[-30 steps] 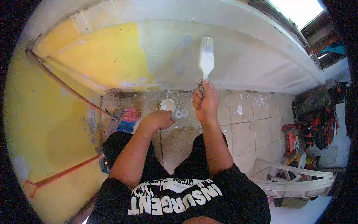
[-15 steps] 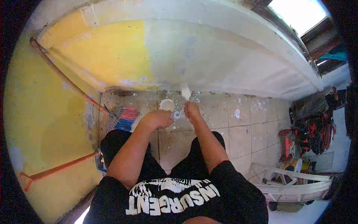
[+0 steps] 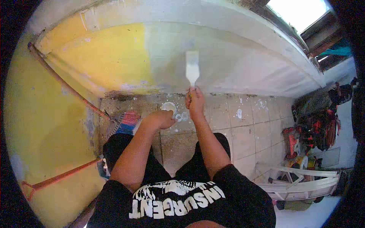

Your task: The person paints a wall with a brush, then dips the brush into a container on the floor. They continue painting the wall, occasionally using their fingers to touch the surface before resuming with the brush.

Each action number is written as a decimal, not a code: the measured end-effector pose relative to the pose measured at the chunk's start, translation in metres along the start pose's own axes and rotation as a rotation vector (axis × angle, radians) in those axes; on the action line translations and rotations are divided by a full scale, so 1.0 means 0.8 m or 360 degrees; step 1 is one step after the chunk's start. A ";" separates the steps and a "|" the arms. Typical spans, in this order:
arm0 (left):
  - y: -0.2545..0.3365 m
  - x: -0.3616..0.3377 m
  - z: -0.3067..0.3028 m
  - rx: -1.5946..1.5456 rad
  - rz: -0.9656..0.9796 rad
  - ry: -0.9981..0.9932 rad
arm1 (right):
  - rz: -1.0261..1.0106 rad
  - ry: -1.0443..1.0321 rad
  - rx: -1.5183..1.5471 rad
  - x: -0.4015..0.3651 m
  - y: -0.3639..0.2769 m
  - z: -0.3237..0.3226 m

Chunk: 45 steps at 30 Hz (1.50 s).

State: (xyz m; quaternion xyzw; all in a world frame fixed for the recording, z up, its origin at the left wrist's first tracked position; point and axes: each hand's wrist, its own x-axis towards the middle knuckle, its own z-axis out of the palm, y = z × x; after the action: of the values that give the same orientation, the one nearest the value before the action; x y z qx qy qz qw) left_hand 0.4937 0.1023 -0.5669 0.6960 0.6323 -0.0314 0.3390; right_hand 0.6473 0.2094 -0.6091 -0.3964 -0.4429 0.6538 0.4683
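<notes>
My right hand is closed round the handle of a paintbrush, a wide white one whose bristles point up at the wall. The bristles overlap the whitish painted part, a little right of where the yellow begins. Low over the floor, my left hand grips a small white tub by its near side, fingers curled at the rim. Pale round paint marks show on the tiles just right of that hand.
Paint splatters dot the tiled floor. A broom with pink and blue bristles leans at the left corner, with an orange-handled tool nearer me. To the right are a white stepladder and red equipment.
My right hand has moved forward and up, carrying the paintbrush higher on the wall. My left hand and the tub have stayed nearly in place.
</notes>
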 end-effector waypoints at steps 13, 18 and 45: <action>-0.001 -0.007 -0.005 -0.0102 0.0019 -0.0108 | 0.0876 -0.0069 -0.0164 0.068 0.131 -0.106; -0.011 -0.007 0.015 -0.0147 0.0092 0.0033 | 0.0662 0.0069 0.0322 -0.030 -0.136 0.031; -0.045 0.057 -0.088 -0.1161 0.0316 0.1062 | 0.0331 -0.0076 0.0218 -0.049 -0.189 0.053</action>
State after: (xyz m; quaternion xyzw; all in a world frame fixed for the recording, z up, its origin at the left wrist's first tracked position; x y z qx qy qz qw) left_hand 0.4431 0.1763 -0.5501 0.5611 0.6068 0.4482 0.3408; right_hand 0.6568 0.1883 -0.4485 -0.3916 -0.3648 0.7368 0.4132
